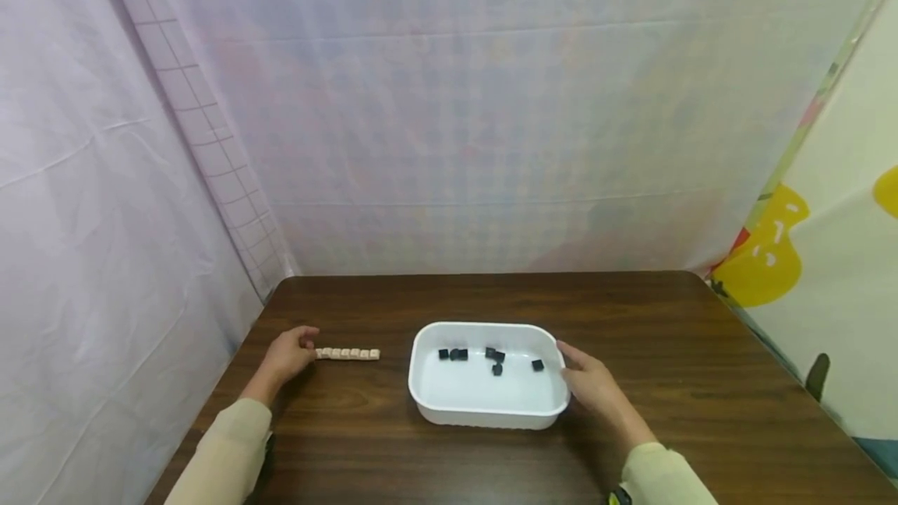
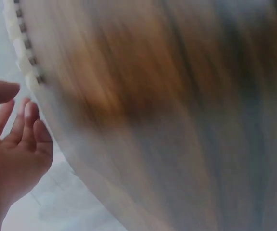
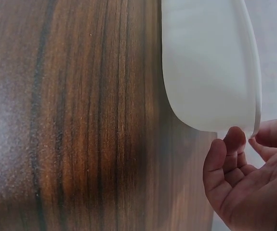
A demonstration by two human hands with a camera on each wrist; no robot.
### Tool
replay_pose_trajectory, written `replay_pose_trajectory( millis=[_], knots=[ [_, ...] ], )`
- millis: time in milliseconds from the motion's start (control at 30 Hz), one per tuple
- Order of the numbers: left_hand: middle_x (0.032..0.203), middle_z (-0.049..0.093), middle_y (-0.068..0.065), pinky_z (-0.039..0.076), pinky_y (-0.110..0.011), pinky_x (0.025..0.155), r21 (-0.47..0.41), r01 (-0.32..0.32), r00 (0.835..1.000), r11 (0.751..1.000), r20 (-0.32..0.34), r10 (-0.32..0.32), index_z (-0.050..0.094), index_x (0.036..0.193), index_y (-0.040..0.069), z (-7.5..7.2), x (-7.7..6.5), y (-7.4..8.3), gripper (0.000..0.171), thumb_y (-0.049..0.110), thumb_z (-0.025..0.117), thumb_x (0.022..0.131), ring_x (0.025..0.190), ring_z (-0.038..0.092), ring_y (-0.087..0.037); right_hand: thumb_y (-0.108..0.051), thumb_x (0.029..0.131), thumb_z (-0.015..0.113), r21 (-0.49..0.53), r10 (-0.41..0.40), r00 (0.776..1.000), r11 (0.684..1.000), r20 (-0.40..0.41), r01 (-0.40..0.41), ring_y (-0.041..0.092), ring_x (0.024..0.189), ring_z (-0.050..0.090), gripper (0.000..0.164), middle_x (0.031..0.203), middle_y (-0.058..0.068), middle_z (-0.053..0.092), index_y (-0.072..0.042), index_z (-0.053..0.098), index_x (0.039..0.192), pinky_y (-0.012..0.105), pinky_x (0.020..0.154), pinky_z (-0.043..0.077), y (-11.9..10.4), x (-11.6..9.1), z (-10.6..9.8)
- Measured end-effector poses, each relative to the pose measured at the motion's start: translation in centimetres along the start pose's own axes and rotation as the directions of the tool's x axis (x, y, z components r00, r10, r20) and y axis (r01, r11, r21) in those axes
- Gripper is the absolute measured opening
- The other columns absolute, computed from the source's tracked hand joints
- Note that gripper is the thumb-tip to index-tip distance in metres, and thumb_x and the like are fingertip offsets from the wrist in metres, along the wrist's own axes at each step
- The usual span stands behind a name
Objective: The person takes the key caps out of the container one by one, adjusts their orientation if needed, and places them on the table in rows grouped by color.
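Observation:
In the head view, a row of several small cream keycaps (image 1: pixel 347 354) lies on the brown table, left of the white tray (image 1: pixel 491 417). My left hand (image 1: pixel 289 354) is at the row's left end, its fingers loosely bent. From the left wrist view, that hand (image 2: pixel 20 139) appears just apart from the row (image 2: pixel 25 48), with nothing seen between thumb and fingers. My right hand (image 1: pixel 592 384) holds the tray's right end. The right wrist view has its fingertips against the tray's outer wall (image 3: pixel 205 62) and the thumb by the rim.
Several small black keycaps (image 1: pixel 497 369) lie scattered on the tray's floor. The brown wooden table (image 1: pixel 337 443) has rounded far corners. Pale curtains (image 1: pixel 463 139) hang behind it and along the left side, and a printed cloth (image 1: pixel 842 318) hangs on the right.

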State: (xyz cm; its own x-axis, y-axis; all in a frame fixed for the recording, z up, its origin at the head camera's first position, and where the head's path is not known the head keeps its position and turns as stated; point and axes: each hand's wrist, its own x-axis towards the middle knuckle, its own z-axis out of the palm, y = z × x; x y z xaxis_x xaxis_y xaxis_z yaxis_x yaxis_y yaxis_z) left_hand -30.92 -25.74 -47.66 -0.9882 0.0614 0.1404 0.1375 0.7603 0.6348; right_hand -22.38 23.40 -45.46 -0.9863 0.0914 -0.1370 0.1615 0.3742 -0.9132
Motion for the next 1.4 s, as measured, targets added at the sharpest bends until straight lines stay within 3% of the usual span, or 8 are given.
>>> replay_pose_trajectory(
  millis=[167,400,500,633,833,933,1100,1400],
  knots=[
    [0.098,0.064,-0.018,0.050,-0.046,0.082,-0.079,-0.017,0.997,0.997,-0.082,0.010,0.061,0.121,-0.009,0.8,0.6,2.7,0.037,0.000,0.062,0.085,0.092,0.061,-0.034,0.002,0.094,0.047,-0.018,0.007,1.000,1.000,0.003,-0.007,0.027,0.084,0.063,0.054,0.130,0.039,0.048,0.006,0.037,0.147,0.032,0.066,0.054,-0.1,0.1,-0.1],
    [0.099,0.068,-0.016,0.052,-0.046,0.082,-0.162,-0.155,0.985,0.975,-0.103,0.140,0.065,0.119,-0.005,3.4,1.1,9.0,0.032,0.003,0.070,0.088,0.091,0.064,-0.030,0.003,0.094,0.046,-0.008,0.011,1.000,1.000,0.014,-0.011,0.027,0.084,0.063,0.054,0.128,0.038,0.050,0.007,0.037,0.148,0.032,0.066,0.054,-0.2,0.0,-0.1],
    [0.100,0.068,-0.013,0.053,-0.043,0.080,-0.177,-0.191,0.981,0.965,-0.051,0.185,0.067,0.118,0.000,4.9,0.6,12.2,0.030,0.006,0.071,0.089,0.091,0.063,-0.027,0.002,0.094,0.046,-0.014,0.010,1.000,1.000,0.016,-0.010,0.028,0.087,0.063,0.054,0.131,0.039,0.048,0.007,0.037,0.147,0.032,0.068,0.054,-0.2,0.0,-0.1],
    [0.101,0.067,-0.012,0.053,-0.039,0.078,-0.186,-0.227,0.967,0.956,0.070,0.244,0.068,0.118,0.001,7.2,0.0,16.0,0.030,0.010,0.072,0.090,0.092,0.062,-0.025,0.002,0.094,0.046,-0.026,0.017,1.000,1.000,0.019,-0.016,0.027,0.088,0.063,0.054,0.133,0.039,0.047,0.007,0.038,0.147,0.032,0.068,0.054,-0.3,0.1,-0.1],
    [0.099,0.067,-0.013,0.051,-0.033,0.077,-0.154,-0.309,0.923,0.939,0.191,0.335,0.068,0.116,0.000,10.5,0.0,20.1,0.032,0.011,0.073,0.087,0.090,0.062,-0.025,0.002,0.092,0.049,-0.069,0.009,1.000,0.998,0.012,-0.008,0.028,0.088,0.063,0.055,0.134,0.039,0.047,0.007,0.039,0.146,0.034,0.068,0.055,-0.3,0.4,-0.3],
    [0.097,0.067,-0.013,0.050,-0.031,0.076,-0.127,-0.327,0.908,0.936,0.232,0.349,0.069,0.115,0.001,12.0,0.1,21.4,0.032,0.010,0.075,0.085,0.087,0.061,-0.022,0.001,0.090,0.051,-0.116,-0.018,1.000,0.993,0.008,0.019,0.033,0.097,0.061,0.055,0.135,0.038,0.048,0.008,0.041,0.145,0.035,0.073,0.055,-0.4,0.5,-0.6],
    [0.098,0.068,-0.011,0.049,-0.030,0.077,-0.062,-0.329,0.897,0.942,0.293,0.332,0.071,0.113,0.004,13.7,0.2,22.5,0.031,0.011,0.077,0.084,0.085,0.061,-0.018,0.001,0.085,0.053,-0.220,-0.059,0.997,0.973,0.048,0.069,0.037,0.107,0.056,0.062,0.135,0.036,0.049,0.008,0.041,0.145,0.041,0.084,0.051,-0.6,0.9,-1.0],
    [0.094,0.068,-0.010,0.047,-0.027,0.075,0.017,-0.355,0.891,0.935,0.310,0.333,0.073,0.111,0.004,15.0,0.3,22.6,0.033,0.009,0.081,0.079,0.080,0.057,-0.014,0.001,0.082,0.053,-0.270,-0.077,0.994,0.958,0.081,0.096,0.038,0.106,0.054,0.066,0.138,0.035,0.047,0.008,0.039,0.146,0.040,0.082,0.050,-0.7,1.0,-1.0]
  ],
)
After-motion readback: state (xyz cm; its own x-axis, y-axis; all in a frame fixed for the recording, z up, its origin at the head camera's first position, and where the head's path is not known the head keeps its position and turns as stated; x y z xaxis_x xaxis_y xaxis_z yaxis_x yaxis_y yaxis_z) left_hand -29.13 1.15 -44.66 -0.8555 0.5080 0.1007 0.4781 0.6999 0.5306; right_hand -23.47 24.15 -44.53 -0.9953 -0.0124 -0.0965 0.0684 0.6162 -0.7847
